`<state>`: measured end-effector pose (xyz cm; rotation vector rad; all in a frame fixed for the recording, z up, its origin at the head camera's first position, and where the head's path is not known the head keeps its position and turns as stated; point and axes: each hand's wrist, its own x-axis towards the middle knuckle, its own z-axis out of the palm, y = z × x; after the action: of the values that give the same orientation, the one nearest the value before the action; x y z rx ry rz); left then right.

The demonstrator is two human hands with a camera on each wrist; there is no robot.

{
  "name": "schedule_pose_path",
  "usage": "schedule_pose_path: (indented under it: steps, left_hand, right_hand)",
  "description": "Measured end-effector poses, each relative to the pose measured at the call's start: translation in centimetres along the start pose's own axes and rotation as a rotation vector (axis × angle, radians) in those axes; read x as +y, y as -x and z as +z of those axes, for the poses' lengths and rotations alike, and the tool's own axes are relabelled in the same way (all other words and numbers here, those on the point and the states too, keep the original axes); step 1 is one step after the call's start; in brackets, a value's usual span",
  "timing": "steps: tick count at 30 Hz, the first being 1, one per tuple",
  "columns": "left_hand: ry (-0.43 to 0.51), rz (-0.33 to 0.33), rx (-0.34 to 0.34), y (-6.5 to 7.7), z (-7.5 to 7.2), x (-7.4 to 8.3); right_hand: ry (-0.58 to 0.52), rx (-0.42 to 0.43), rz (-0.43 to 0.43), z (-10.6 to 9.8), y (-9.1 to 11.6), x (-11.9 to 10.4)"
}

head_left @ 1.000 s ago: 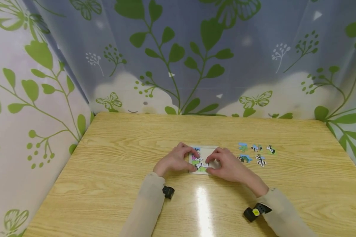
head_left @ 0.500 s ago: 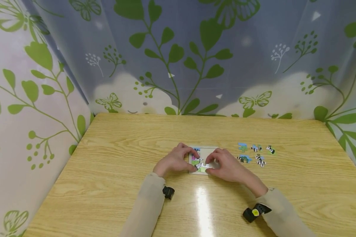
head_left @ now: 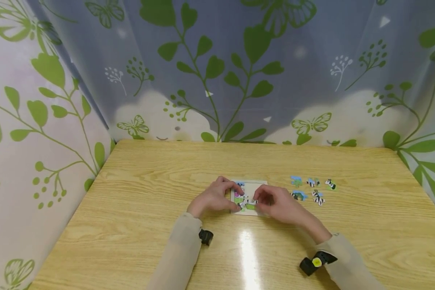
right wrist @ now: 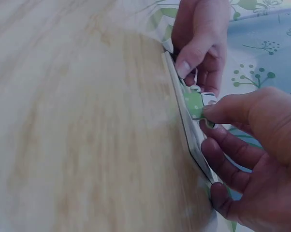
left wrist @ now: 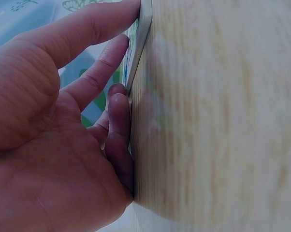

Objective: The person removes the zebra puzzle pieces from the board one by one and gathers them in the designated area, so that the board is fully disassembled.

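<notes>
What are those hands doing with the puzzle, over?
Left hand on tray, which is part-filled. Right hand pinching green-patched piece at tray. Five loose pieces off to the right, seemingly not in the way.

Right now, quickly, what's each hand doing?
Left hand: open, resting at the puzzle tray.
Right hand: closed, holding a green-and-white puzzle piece.

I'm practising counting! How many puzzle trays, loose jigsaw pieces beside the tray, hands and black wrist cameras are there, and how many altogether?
Puzzle tray: 1
Loose jigsaw pieces beside the tray: 5
Hands, left hand and right hand: 2
Black wrist cameras: 2
Total: 10
</notes>
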<state>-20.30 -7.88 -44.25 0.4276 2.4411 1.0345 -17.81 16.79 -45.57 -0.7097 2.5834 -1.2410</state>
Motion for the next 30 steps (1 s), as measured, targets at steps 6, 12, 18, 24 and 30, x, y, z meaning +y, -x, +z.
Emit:
schedule_pose_path:
  steps: [6,12,18,24,30]
  left_hand:
    - [-0.002,0.0,-0.003,-0.1,0.1,-0.1]
    - [0.02,0.011,-0.005,-0.1,0.1,-0.2]
    - [0.027,0.022,-0.009,0.1,0.1,-0.1]
    - [0.031,0.025,-0.01,0.2,0.1,0.0]
    - [0.033,0.022,-0.008,0.1,0.1,-0.2]
  right_hand:
    - [-0.061,0.048,0.032,-0.9,0.8,0.2]
    - [-0.014,0.116,0.053,-2.3,1.7,0.6]
    - [0.014,0.162,0.059,-3.8,2.9,1.3]
    - [0.043,0.203,0.067,-5.2,4.2,2.1]
    - [0.091,0.249,0.072,-6.7,5.5,2.9]
